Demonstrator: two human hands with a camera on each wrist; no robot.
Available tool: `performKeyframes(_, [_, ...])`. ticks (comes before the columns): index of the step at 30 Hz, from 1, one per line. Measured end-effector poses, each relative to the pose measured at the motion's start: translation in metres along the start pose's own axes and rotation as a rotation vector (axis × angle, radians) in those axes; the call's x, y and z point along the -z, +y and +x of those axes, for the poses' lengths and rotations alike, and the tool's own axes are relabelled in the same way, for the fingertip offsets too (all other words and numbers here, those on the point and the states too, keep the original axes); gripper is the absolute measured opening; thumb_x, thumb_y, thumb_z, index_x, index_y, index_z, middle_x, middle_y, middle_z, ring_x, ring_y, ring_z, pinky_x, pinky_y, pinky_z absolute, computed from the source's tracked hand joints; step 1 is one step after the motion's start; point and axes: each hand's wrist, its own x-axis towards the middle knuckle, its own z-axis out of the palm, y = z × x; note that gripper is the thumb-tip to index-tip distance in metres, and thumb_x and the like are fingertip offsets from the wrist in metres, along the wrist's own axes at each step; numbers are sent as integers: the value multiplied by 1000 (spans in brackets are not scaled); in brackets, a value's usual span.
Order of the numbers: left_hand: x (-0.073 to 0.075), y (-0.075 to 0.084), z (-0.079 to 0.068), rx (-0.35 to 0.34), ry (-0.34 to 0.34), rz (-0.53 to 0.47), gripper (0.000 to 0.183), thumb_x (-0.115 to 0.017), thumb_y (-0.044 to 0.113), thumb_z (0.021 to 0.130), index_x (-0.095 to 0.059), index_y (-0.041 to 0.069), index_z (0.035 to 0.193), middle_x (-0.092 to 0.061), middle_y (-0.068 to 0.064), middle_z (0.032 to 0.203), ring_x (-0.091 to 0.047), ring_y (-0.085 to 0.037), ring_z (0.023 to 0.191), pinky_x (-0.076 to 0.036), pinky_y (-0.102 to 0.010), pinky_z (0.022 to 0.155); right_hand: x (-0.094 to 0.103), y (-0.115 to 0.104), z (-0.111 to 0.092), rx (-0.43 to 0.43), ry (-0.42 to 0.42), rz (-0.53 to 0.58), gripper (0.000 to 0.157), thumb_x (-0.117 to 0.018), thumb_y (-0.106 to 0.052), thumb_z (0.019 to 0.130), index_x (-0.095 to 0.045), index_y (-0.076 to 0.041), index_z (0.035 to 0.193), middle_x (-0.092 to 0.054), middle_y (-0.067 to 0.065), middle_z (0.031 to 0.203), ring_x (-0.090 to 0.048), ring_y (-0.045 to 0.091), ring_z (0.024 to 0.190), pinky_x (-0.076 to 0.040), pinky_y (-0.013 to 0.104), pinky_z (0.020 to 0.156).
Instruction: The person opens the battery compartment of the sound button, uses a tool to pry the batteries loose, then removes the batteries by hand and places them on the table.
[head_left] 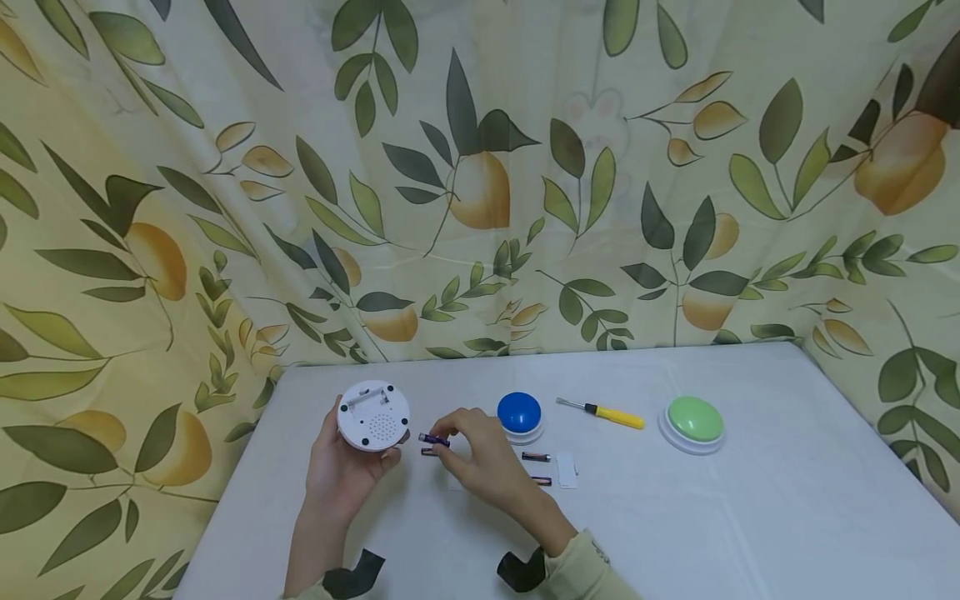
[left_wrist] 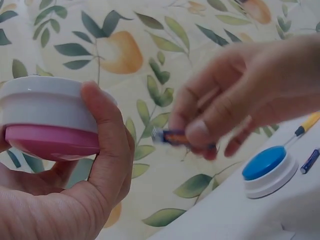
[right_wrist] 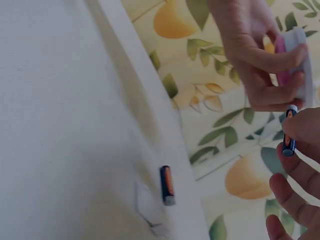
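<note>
My left hand [head_left: 341,473] grips a round push button [head_left: 386,427] by its sides, a white base with a pink dome [left_wrist: 52,142]. In the head view its underside faces up, showing an uncovered battery slot [head_left: 367,402], dark round spots and a patch of small holes. Just to the right of it, my right hand [head_left: 483,458] pinches a small dark battery [right_wrist: 289,132] with an orange band between thumb and fingers. The battery is held apart from the button. Another battery [head_left: 428,452] shows just below those fingertips in the head view.
Two batteries [head_left: 536,457] lie on the white table beside a small white cover [head_left: 567,471]. Behind stands a blue-domed button [head_left: 519,412]. Farther right are a yellow-handled screwdriver [head_left: 618,417] and a green-domed button [head_left: 695,418]. A leaf-and-fruit patterned curtain [head_left: 480,275] hangs behind the table.
</note>
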Motion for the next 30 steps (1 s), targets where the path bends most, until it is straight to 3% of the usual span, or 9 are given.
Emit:
performKeyframes(7, [2, 2, -1, 0, 24, 10, 58, -27, 64, 108, -25, 29, 155, -49, -8, 139, -68, -28, 109, -56, -25, 77, -18, 11, -2, -32, -36, -107, 19, -78, -18, 94, -73, -19, 113, -76, -7, 106, -61, 12, 106, -44, 41, 97])
performKeyframes(16, [5, -1, 1, 14, 15, -25, 57, -27, 63, 109, -23, 29, 155, -48, -10, 140, -67, -29, 109, -56, -25, 78, -39, 17, -5, -131, -85, -252, 16, -82, -18, 89, -77, -20, 103, -75, -9, 93, -60, 15, 98, -35, 56, 100])
performKeyframes(22, [5, -3, 3, 19, 35, -24, 58, -28, 63, 108, -22, 30, 156, -43, -12, 143, -66, -31, 112, -56, -25, 78, -47, 18, -6, -135, -104, -358, 13, -85, -22, 87, -77, -24, 97, -75, -11, 91, -59, 13, 94, -38, 54, 99])
performKeyframes(30, [4, -4, 2, 22, 46, -5, 59, -26, 64, 108, -21, 30, 157, -43, -11, 144, -64, -32, 116, -56, -25, 78, -53, 19, -10, -125, -112, -419, 12, -84, -23, 88, -75, -25, 97, -71, -11, 89, -56, 14, 96, -37, 50, 97])
